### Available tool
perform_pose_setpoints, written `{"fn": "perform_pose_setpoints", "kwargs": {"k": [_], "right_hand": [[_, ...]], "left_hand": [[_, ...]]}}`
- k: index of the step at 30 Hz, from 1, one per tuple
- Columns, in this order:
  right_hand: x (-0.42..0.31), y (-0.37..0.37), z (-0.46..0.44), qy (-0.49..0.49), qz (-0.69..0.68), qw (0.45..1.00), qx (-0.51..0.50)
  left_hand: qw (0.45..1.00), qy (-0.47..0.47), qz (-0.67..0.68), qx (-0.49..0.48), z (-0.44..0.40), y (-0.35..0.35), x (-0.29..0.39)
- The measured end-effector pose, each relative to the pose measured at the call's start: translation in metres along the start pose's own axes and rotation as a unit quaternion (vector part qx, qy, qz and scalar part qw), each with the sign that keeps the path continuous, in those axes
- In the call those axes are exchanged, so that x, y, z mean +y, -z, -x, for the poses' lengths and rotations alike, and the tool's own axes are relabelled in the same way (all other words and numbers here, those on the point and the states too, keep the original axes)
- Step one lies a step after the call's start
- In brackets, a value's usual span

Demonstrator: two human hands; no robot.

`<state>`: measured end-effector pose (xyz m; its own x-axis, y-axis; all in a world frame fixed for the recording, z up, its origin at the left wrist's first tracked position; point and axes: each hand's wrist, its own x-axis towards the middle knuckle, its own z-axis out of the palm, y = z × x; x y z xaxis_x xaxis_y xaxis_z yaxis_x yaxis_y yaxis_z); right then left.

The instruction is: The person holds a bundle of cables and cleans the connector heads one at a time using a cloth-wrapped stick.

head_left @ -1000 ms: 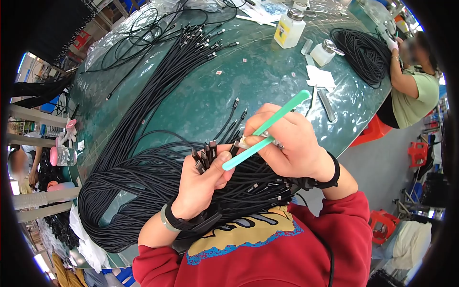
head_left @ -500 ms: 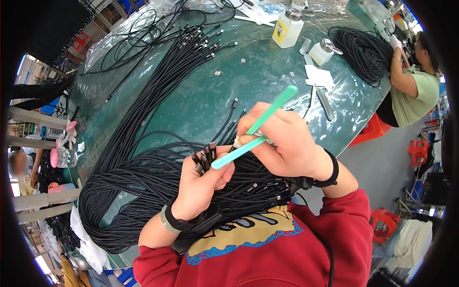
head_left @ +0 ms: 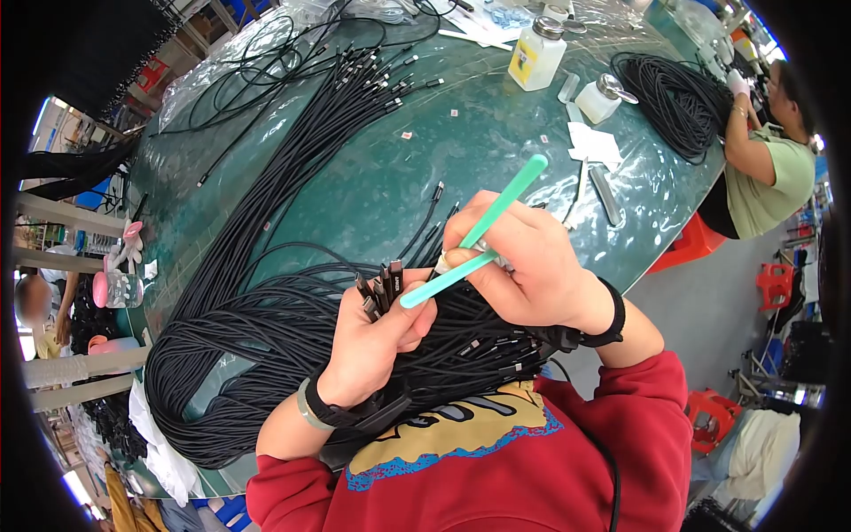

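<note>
My left hand (head_left: 372,341) is closed around several black cables, their dark flat connectors (head_left: 383,285) sticking up between thumb and fingers. Against it, my right hand (head_left: 527,257) pinches a mint-green tool (head_left: 503,206) with two slim, round-ended arms; its exact kind I cannot make out. One arm points up and away, and the other (head_left: 443,281) reaches across to my left thumb. A bit of white material (head_left: 441,263) shows at my right fingertips. Beneath both hands lies a large bundle of black cables (head_left: 257,341), looped to the left.
On the green tabletop (head_left: 355,177) stand two bottles (head_left: 537,55) (head_left: 598,99), near white paper (head_left: 594,144) and a metal tool (head_left: 605,197). A cable coil (head_left: 674,102) lies at right, by a co-worker in light green (head_left: 776,177). More cable ends (head_left: 368,75) spread at the back.
The green tool's lower arm has shifted slightly right and up, and its upper arm has tipped a little. Both hands keep their grip and nearly the same place.
</note>
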<state>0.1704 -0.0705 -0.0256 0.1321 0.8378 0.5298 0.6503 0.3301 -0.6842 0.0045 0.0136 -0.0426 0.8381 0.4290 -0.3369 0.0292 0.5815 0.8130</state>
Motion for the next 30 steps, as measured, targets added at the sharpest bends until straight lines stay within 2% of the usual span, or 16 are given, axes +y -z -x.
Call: {"fn": "perform_pose_setpoints", "kwargs": {"k": [2, 5, 11, 18, 22, 26, 29, 30], "right_hand": [[0.001, -0.001, 0.0, 0.004, 0.018, 1.0, -0.011], [0.002, 0.0, 0.0, 0.027, 0.015, 0.999, 0.036], [0.004, -0.004, 0.003, 0.043, 0.02, 0.998, 0.033], [0.005, -0.003, 0.001, 0.062, 0.045, 0.996, 0.034], [0.002, -0.004, 0.002, 0.061, 0.006, 0.998, 0.024], [0.008, 0.0, -0.001, 0.076, 0.044, 0.995, 0.05], [0.0, 0.001, 0.002, -0.018, 0.004, 0.997, 0.071], [-0.001, 0.0, 0.002, -0.018, 0.004, 0.997, 0.071]], "left_hand": [[1.0, 0.003, -0.004, 0.006, 0.0, -0.001, 0.001], [1.0, 0.01, -0.023, 0.009, 0.0, -0.002, 0.004], [0.999, 0.021, -0.026, 0.014, -0.001, -0.004, 0.006], [0.999, 0.027, -0.012, -0.019, -0.001, -0.002, 0.007], [0.999, 0.025, 0.018, -0.017, 0.0, -0.003, 0.007], [0.999, 0.045, 0.0, -0.029, -0.001, -0.002, 0.011], [0.999, 0.035, -0.003, -0.019, -0.001, -0.004, 0.01], [0.999, 0.032, -0.006, -0.015, -0.001, -0.005, 0.009]]}}
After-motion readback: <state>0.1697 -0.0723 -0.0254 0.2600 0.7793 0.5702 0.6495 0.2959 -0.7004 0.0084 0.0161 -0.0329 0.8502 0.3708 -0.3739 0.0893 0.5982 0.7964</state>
